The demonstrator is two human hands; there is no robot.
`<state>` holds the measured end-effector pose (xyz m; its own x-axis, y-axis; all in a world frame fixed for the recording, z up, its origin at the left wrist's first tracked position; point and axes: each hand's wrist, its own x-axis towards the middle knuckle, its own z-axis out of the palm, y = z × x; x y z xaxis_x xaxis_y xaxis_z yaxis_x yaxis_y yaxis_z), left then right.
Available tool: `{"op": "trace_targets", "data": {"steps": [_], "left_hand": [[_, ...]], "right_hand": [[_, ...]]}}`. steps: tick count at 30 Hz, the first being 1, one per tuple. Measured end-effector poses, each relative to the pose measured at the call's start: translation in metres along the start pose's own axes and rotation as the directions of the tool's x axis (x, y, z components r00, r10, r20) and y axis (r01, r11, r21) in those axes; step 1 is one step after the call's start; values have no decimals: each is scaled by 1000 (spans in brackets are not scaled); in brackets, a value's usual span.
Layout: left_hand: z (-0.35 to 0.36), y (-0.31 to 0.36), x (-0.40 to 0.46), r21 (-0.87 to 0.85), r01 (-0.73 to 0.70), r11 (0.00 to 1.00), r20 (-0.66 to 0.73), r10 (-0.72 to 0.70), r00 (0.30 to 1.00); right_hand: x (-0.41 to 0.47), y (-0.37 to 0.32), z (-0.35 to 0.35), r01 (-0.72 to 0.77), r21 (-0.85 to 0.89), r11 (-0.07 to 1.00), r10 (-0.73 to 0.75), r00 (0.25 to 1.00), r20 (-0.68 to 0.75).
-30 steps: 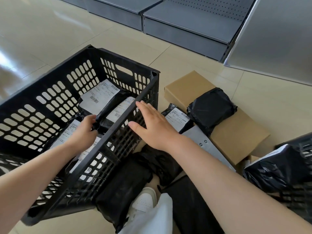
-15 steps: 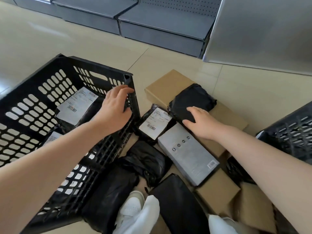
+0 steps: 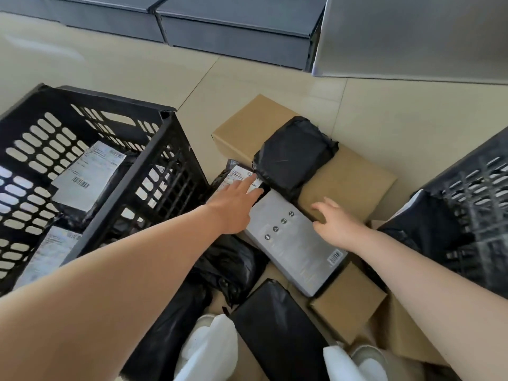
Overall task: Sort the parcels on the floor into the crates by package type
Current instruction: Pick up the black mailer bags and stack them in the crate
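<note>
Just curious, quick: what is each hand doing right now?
Left hand: open, fingers stretched onto the labelled black parcel.
Right hand: open, holding nothing, over the grey box.

Floor (image 3: 115, 70): pale beige glossy tiles, thin grout lines, soft daylight sheen.
Shelving bases (image 3: 236, 31): dark grey metal, two units side by side, at the far edge of the floor.
Grey panel (image 3: 412, 37): plain, matte, just right of the shelving bases.

grey shelving bases (image 3: 236, 31) | metal panel (image 3: 412, 37) | tiled floor (image 3: 110, 67)
</note>
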<state>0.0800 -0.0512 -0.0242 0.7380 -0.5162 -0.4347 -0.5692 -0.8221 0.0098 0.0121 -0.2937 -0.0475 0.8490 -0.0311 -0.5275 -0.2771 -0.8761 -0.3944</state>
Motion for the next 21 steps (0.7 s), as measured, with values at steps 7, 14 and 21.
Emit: {"op": "trace_targets", "data": {"steps": [7,14,21], "left_hand": [[-2,9,40,254,-66,965,-165,110,980],[18,25,58,315,-91,945,-193,158,969],[35,25,53,379,-43,924,-249,147,957]], "right_hand": [[9,3,7,-10,-18,1000,9,1000,-3],[6,13,9,-34,-16,999,34,999,8],[2,19,6,-52,-6,999,52,999,0]]}}
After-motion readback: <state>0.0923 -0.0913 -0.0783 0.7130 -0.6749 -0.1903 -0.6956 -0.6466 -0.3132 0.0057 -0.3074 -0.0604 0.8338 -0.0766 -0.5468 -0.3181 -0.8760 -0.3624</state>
